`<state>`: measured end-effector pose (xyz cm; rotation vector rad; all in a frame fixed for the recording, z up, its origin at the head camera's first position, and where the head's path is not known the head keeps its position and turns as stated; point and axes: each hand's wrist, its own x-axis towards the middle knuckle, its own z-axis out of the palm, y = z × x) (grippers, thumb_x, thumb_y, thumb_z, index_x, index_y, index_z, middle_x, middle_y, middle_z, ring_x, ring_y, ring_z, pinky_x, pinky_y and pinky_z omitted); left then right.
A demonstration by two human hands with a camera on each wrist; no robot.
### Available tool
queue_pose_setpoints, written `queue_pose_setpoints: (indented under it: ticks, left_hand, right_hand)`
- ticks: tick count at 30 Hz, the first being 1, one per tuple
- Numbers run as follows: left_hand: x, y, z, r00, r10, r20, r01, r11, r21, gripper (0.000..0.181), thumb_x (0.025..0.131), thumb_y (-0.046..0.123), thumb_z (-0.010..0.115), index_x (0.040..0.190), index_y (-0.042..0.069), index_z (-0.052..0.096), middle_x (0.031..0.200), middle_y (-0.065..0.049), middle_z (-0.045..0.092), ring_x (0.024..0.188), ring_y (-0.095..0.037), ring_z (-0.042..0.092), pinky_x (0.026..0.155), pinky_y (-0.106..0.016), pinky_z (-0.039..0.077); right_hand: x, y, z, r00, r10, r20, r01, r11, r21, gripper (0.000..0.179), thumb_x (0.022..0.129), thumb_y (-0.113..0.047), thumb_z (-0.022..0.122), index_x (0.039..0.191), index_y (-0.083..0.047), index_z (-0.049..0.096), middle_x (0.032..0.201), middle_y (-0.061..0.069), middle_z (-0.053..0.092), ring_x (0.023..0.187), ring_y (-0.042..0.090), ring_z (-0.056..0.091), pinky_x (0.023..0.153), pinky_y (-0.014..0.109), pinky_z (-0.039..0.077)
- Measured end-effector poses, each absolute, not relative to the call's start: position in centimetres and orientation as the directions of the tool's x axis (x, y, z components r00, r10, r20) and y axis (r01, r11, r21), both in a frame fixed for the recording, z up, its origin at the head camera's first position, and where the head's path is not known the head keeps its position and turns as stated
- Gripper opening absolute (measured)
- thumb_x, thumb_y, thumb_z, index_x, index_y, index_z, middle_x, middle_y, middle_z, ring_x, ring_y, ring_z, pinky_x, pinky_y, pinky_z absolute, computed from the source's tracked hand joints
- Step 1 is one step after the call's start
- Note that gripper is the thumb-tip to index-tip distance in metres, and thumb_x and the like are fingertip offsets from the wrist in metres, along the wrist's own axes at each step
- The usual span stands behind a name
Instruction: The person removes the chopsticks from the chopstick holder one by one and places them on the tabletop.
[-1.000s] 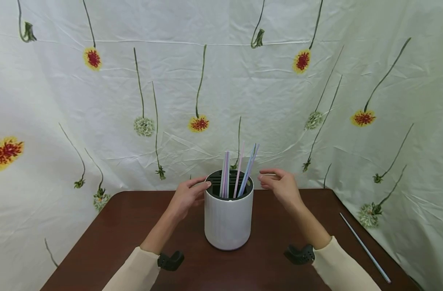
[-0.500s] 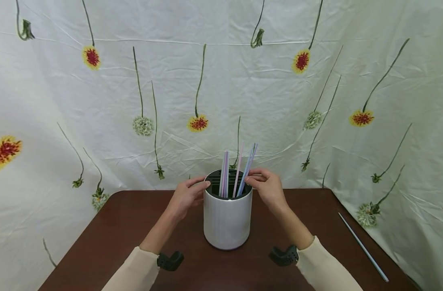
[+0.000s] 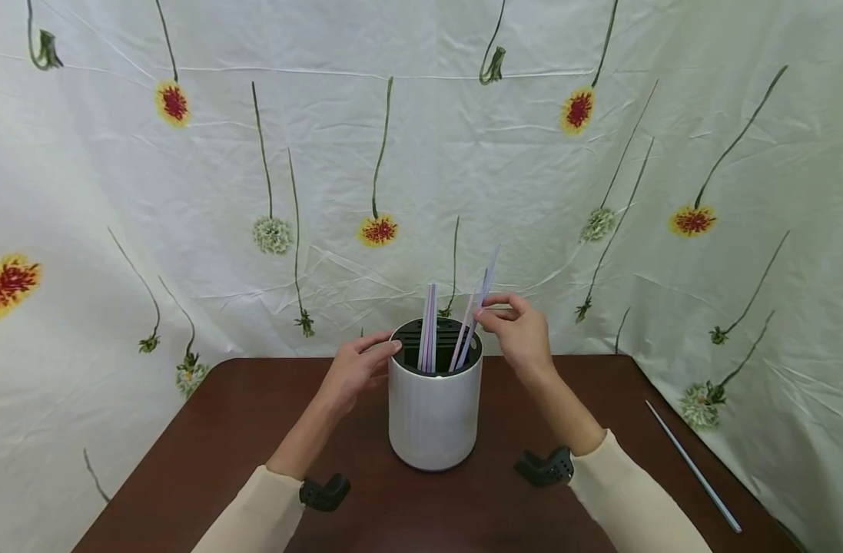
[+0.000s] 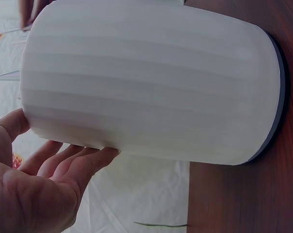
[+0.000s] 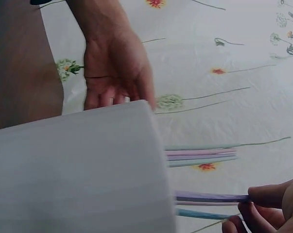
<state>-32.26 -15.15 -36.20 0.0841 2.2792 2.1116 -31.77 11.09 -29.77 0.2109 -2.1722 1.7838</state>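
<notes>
A white cylindrical utensil holder [image 3: 433,422] with a black slotted top stands upright on the table. Pastel chopsticks [image 3: 427,330] rise in a bundle from its middle. At the holder's right side, my right hand [image 3: 522,334] pinches a purple chopstick [image 5: 209,196] between thumb and fingertip; its lower end is inside the holder. A blue chopstick [image 5: 204,214] reaches close to the other fingers, and a pink one [image 3: 463,334] leans alongside. My left hand [image 3: 352,372] touches the holder's left side with nearly straight fingers, its thumb at the rim.
A single light-blue chopstick [image 3: 694,466] lies near the right edge of the dark brown table [image 3: 255,453]. Behind the table hangs a white cloth [image 3: 518,177] printed with flowers. Both wrists carry black straps with cameras.
My right hand has moved left to the chopsticks, taken hold and risen slightly. The held chopstick's top is higher than before. My left hand stays on the holder.
</notes>
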Motion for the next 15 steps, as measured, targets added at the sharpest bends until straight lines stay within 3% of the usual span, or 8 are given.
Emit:
queue_pose_setpoints:
  ticks: [8,15]
  left_hand:
    - [-32.2,-15.0,-36.2,-0.997,0.077,0.022,0.029,0.083,0.996,0.059,0.097,0.036,0.070,0.148,0.012,0.054,0.153,-0.015,0.050,0.134,-0.035,0.056,0.110,-0.058,0.044]
    - [-32.1,-15.2,-36.0,-0.997,0.076,0.021,0.027,0.082,0.996,0.059,0.097,0.036,0.070,0.148,0.012,0.054,0.153,-0.016,0.050,0.134,-0.036,0.056,0.109,-0.057,0.045]
  right_hand:
    - [-31.1,13.9,-25.1,-0.878,0.096,0.469,-0.471,0.002,-0.882,0.028,0.092,-0.001,0.072,0.118,0.006,0.065,0.083,-0.002,0.075,0.076,0.016,0.076,0.078,0.031,0.062]
    - [-30.3,18.3,-23.6,-0.872,0.144,0.468,-0.477,-0.036,-0.878,0.025,0.092,-0.002,0.073,0.114,-0.005,0.064,0.082,0.001,0.076,0.073,0.015,0.075,0.073,0.031,0.063]
